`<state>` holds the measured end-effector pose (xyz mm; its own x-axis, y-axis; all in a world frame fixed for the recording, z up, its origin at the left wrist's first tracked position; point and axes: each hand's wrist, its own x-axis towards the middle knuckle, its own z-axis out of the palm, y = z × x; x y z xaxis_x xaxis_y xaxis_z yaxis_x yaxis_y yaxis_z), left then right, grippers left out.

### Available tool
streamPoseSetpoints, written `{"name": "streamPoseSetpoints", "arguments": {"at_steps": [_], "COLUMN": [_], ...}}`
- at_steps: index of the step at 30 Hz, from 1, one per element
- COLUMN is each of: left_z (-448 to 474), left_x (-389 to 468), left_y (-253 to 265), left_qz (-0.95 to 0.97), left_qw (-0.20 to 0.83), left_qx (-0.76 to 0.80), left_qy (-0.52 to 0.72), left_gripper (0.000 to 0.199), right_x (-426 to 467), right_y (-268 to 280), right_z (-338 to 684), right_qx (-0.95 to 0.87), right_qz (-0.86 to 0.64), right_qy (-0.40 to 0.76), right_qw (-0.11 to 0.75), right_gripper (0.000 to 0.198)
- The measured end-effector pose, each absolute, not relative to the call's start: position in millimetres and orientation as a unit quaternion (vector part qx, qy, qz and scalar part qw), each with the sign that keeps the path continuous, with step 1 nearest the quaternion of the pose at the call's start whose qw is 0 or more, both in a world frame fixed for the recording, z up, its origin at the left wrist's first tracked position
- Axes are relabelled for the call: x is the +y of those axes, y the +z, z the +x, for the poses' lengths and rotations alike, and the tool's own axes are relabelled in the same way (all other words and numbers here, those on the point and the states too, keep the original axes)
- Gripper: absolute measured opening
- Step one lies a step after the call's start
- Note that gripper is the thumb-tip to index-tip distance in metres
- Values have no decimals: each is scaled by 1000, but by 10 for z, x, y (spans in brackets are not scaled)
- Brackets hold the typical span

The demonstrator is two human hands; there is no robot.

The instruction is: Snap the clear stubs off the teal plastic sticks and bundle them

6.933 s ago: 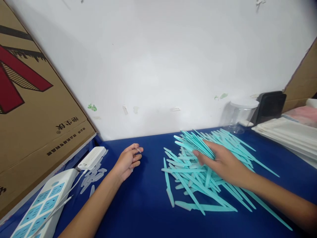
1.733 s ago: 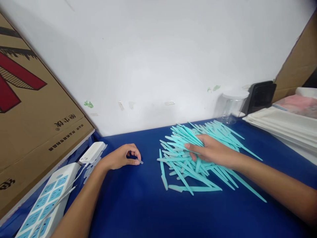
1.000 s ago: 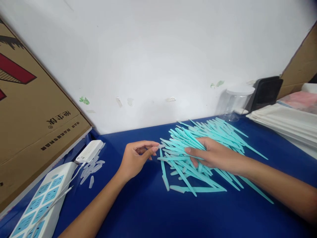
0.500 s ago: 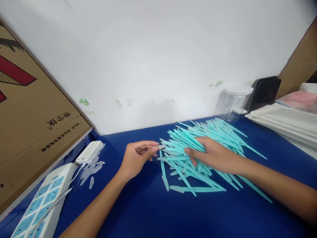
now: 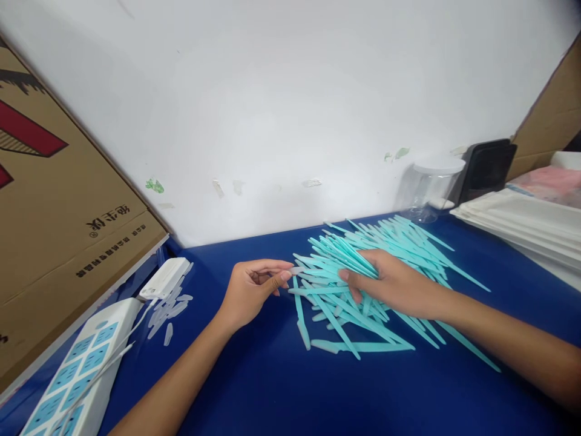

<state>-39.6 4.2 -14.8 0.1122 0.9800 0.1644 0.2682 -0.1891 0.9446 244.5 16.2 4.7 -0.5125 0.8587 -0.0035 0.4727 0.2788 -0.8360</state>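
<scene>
My right hand [image 5: 381, 281] is closed around a bunch of turquoise eyebrow razors [image 5: 349, 257], their capped ends fanned out to the left. Between thumb and forefinger, my left hand [image 5: 261, 287] pinches a small translucent blade cap [image 5: 296, 270] at the left edge of the bunch. Whether the cap still sits on a razor I cannot tell. Beneath and behind my right hand spreads a loose pile of the same razors [image 5: 417, 248], partly hidden by the hand. One razor [image 5: 363, 347] lies crosswise at the front of the pile.
Loose translucent caps [image 5: 170, 309] lie at left beside a white adapter [image 5: 166, 278]. A white power strip [image 5: 86, 369] with cables runs along the left edge, next to a cardboard box [image 5: 68, 200]. At the back right stand a clear jar [image 5: 431, 188], a black object [image 5: 485, 169] and stacked white trays [image 5: 521, 224].
Both hands keep nearly the same place and hold. The left fingertips have shifted very slightly right along the cap.
</scene>
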Motion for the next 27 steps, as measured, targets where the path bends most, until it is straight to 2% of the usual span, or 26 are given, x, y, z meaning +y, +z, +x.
{"name": "streamPoseSetpoints", "arguments": {"at_steps": [7,19,27], "left_z": [-411,-259,-232], "left_x": [40,-36,-49], "left_y": [-137,-235,-240], "left_qz": [633,612,608], "left_qw": [394,500,515], "left_qx": [500,446,432], "left_qy": [440,419,423], "left_gripper": [29,24,25], "right_x": [157,30,14], "right_y": [43,46,50], "right_z": [2438,2337,2341], "right_qx": [-771,-775,-766], "right_qz": [-426,-385,-390], "right_qy": [412,442,454], "right_qw": [233,235,235], "right_gripper": [49,47,50]}}
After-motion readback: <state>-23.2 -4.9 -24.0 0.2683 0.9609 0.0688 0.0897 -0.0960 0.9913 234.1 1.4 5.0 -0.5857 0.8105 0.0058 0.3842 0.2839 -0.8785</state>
